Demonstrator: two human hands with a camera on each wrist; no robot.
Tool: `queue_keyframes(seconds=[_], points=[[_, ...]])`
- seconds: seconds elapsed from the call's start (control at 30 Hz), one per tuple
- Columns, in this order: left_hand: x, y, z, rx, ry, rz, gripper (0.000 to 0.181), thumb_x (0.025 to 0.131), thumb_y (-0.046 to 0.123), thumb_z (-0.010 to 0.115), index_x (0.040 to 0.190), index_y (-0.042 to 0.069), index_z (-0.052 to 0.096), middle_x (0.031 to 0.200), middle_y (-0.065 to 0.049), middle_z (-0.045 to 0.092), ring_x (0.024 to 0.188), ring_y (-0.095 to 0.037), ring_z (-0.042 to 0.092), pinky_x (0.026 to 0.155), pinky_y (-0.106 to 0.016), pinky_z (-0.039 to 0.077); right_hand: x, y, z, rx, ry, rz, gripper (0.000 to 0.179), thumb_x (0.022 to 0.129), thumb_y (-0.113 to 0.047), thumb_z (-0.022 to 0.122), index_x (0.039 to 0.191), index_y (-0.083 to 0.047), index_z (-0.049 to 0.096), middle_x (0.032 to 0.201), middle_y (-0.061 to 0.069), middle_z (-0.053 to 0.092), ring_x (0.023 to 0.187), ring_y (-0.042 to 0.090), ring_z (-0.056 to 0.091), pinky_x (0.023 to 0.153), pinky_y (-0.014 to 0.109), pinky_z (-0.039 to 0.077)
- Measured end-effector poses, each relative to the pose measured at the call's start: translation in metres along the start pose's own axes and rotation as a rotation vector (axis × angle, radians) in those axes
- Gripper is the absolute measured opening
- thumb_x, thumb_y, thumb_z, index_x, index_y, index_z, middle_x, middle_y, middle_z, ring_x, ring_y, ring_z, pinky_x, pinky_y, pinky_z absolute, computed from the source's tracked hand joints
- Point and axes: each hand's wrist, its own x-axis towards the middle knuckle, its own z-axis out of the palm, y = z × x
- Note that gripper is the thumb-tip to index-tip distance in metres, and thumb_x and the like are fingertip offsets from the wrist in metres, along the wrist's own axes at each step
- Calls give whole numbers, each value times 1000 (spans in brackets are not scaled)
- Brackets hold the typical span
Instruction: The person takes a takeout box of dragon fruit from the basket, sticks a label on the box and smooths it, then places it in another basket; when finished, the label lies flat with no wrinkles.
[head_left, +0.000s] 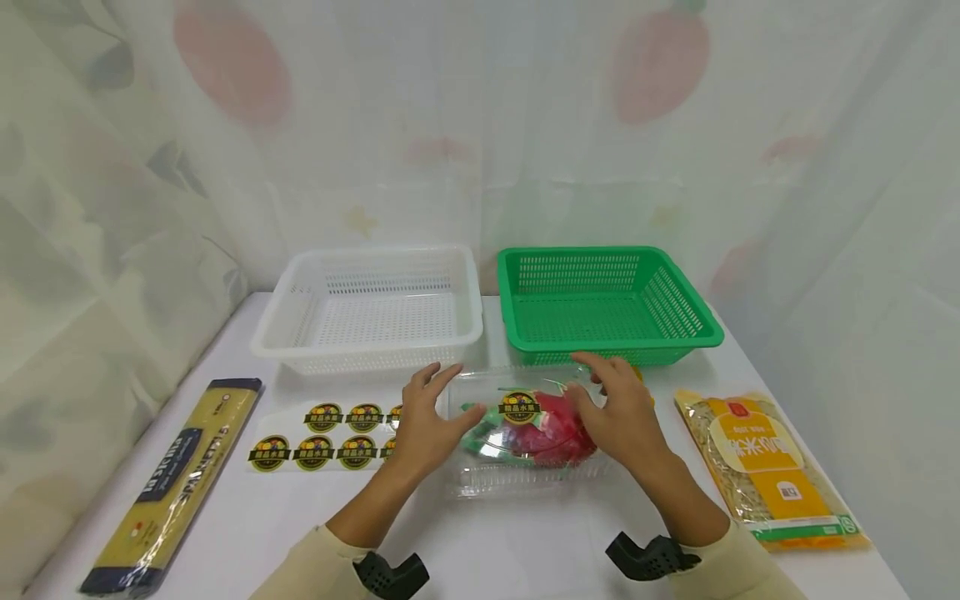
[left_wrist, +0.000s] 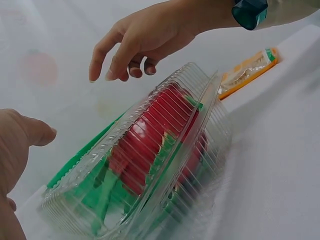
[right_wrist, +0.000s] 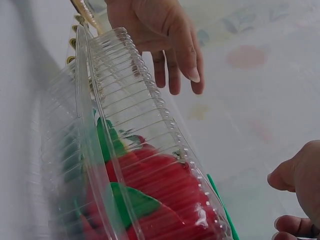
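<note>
Two wide, empty hands | 9 and 3 o'clock of clear rectangular plastic box | uneven squeezing could buckle it

A white counter with a clear plastic box on it.
Behind the box stand two baskets, a white basket to its left and a green basket to its right; a sheet of round stickers lies flat just left of it, the near end partly hidden; well left of the box, a long gold packet with dark ends lies at a slant; and right of it, a packet of noodles lies flat, also slanted.
</note>
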Motion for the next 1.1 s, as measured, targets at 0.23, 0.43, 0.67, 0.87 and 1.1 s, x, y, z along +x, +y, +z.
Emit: queue_keyframes(seconds=[0.23, 0.43, 0.67, 0.87, 1.1], points=[[-6, -3, -3, -14, 0, 16, 69, 81, 37, 77, 142, 18, 51, 149, -15, 30, 134, -36, 26, 94, -65, 35, -7, 5, -4, 46, 36, -31, 41, 88, -18, 73, 127, -12, 62, 97, 12, 50, 86, 29, 49, 63, 38, 45], [-12, -7, -4, -47, 11, 34, 70, 81, 39, 77, 142, 22, 50, 149, -14, 30, 134, -35, 28, 94, -66, 33, -14, 9, -7, 56, 19, 26, 42, 89, -23, 71, 128, -13, 61, 102, 12, 48, 86, 29, 47, 64, 39, 43], [-18, -13, 0, -79, 26, 32, 68, 81, 36, 78, 142, 22, 51, 148, -18, 32, 133, -41, 29, 96, -68, 29, -22, 16, -8, 95, -1, 75, 44, 90, -25, 70, 131, -14, 60, 107, 10, 45, 94, 28, 46, 69, 43, 44], [-23, -17, 5, -92, 19, 19, 69, 81, 37, 77, 142, 19, 50, 147, -20, 31, 133, -45, 29, 97, -70, 26, -29, 20, -7, 109, -48, 145, 46, 91, -30, 68, 134, -18, 57, 111, 14, 45, 100, 29, 45, 72, 44, 45], [-29, -22, 10, -112, 13, 21, 68, 82, 36, 77, 142, 21, 50, 146, -21, 32, 131, -45, 32, 96, -69, 29, -36, 27, -1, 122, -87, 199, 49, 92, -35, 67, 136, -19, 55, 122, 15, 45, 106, 32, 48, 79, 49, 47]])
